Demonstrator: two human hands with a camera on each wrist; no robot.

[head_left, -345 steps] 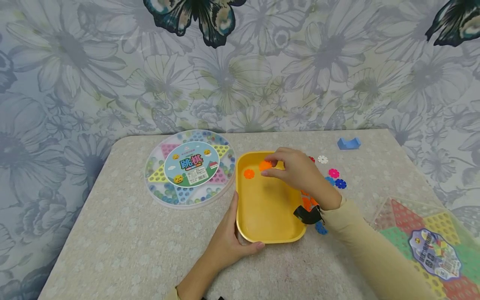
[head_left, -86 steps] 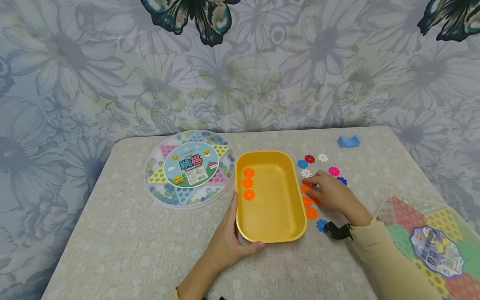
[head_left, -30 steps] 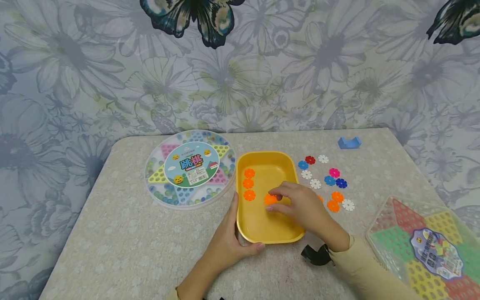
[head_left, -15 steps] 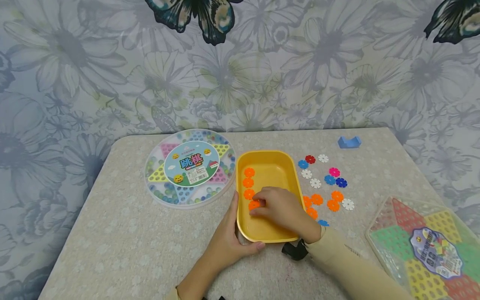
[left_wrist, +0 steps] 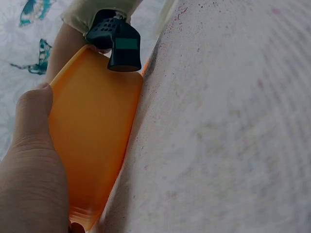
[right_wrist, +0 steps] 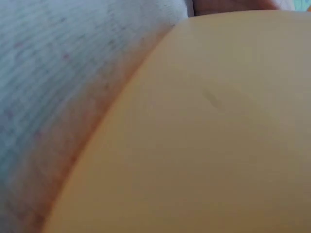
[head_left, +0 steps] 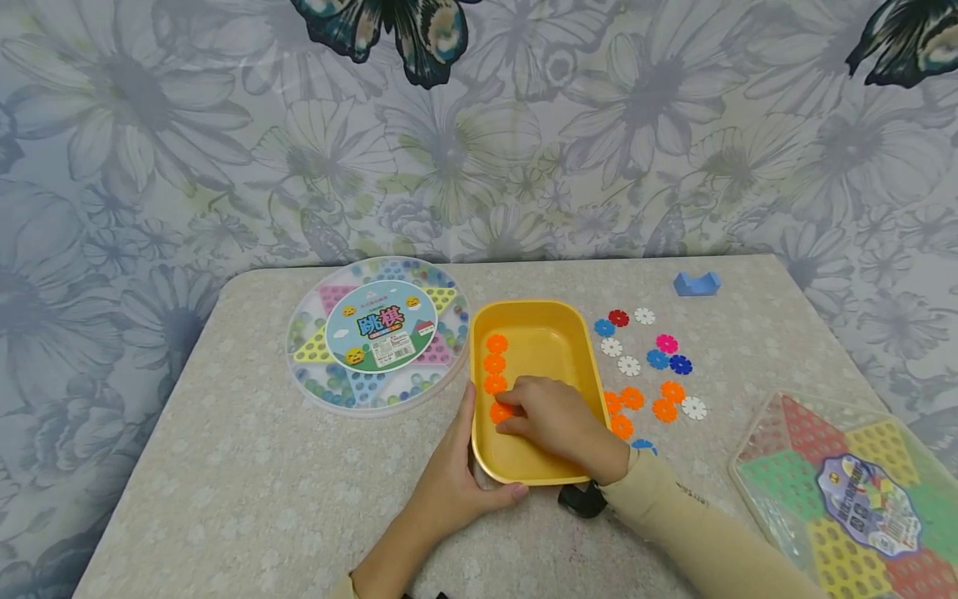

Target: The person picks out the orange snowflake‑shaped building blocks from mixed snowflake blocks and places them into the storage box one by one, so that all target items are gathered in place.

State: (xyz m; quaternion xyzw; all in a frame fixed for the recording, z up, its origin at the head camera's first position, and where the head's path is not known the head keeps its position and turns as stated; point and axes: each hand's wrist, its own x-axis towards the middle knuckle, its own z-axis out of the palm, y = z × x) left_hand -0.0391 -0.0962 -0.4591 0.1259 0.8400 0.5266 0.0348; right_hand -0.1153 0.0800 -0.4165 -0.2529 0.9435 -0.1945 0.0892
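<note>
A yellow plastic tray (head_left: 550, 341) stands in the middle of the table in the head view. My left hand (head_left: 452, 491) grips its near left corner, fingers along the side and thumb at the front edge; the left wrist view shows that thumb (left_wrist: 34, 131) against the rim. Inside the tray, my right hand (head_left: 557, 420) pinches an orange flower-shaped disc (head_left: 500, 413) low on the left. Above it, three like orange discs (head_left: 495, 363) form a column along the left wall. The tray's outer wall (right_wrist: 194, 136) fills most of the right wrist view, where the right fingers are hidden.
Right of the tray lie loose orange discs (head_left: 632, 398), plus white (head_left: 629, 366), blue (head_left: 658, 359), red (head_left: 618, 319) and pink (head_left: 667, 344) ones. A round marble-game box (head_left: 385, 326) sits left, a clear game box (head_left: 868, 499) right, and a blue plastic piece (head_left: 697, 284) behind.
Over the last second my right hand has carried the orange disc leftward to the foot of the column. Earlier, discs were set into that column. The left hand has kept its grip.
</note>
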